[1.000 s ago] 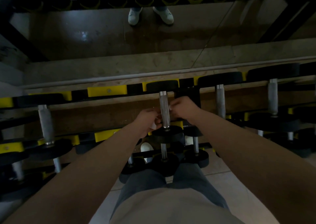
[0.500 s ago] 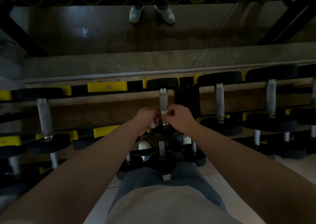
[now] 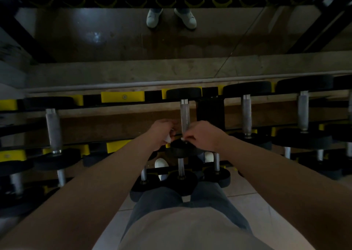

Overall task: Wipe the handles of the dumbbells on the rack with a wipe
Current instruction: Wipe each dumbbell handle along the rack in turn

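Low in the centre of the frame, just above the person's lap, small dumbbells (image 3: 180, 176) sit on the bottom tier of the rack (image 3: 122, 97). Above them, at mid-frame, both forearms meet at one dumbbell (image 3: 182, 150) on the upper tier. The left hand (image 3: 161, 133) has its fingers curled and pinching a white corner of the wipe (image 3: 168, 138). The right hand (image 3: 202, 135) pinches another white scrap right at the base of the handle (image 3: 184, 114). How the wipe runs between the two hands, or whether it loops behind the bar, cannot be told. The wipe looks thin, limp and nearly weightless, so it likely bunches up and may snag or tear. The handle is a stiff grey metal bar with a rough, knurled look, so it should drag on the wipe rather than let it slide. The dumbbell itself looks heavy and well seated, so it probably stays put without being steadied. The best hold is on the wipe's two ends, or wrapped round the bare bar between the black heads. Further up and out to both sides, neighbours (image 3: 247, 114) wait on the same tier. A mirror (image 3: 114, 40) fills the top of the frame.
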